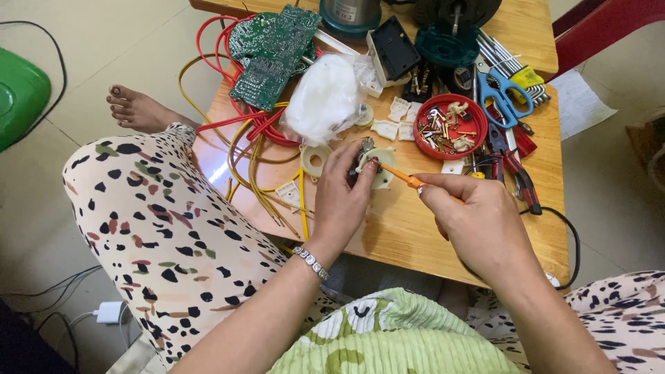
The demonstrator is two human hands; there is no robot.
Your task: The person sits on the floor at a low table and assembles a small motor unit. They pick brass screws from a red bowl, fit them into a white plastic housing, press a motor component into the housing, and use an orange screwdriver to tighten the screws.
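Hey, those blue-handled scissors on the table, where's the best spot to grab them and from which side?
Take the blue-handled scissors by the finger loops, coming from the near side, the person's side. The loops lie toward the table's near edge and look uncovered, while the blades point away toward the metal tools at the back. The red dish of screws sits close on their left, so that side is tighter.

Pale tiled floor (104,41), cables trailing across. Low wooden table (429,235), glare spot near left edge. Red plastic chair (609,21) top right. Green plastic item (17,97) far left. White charger (109,312) on floor.
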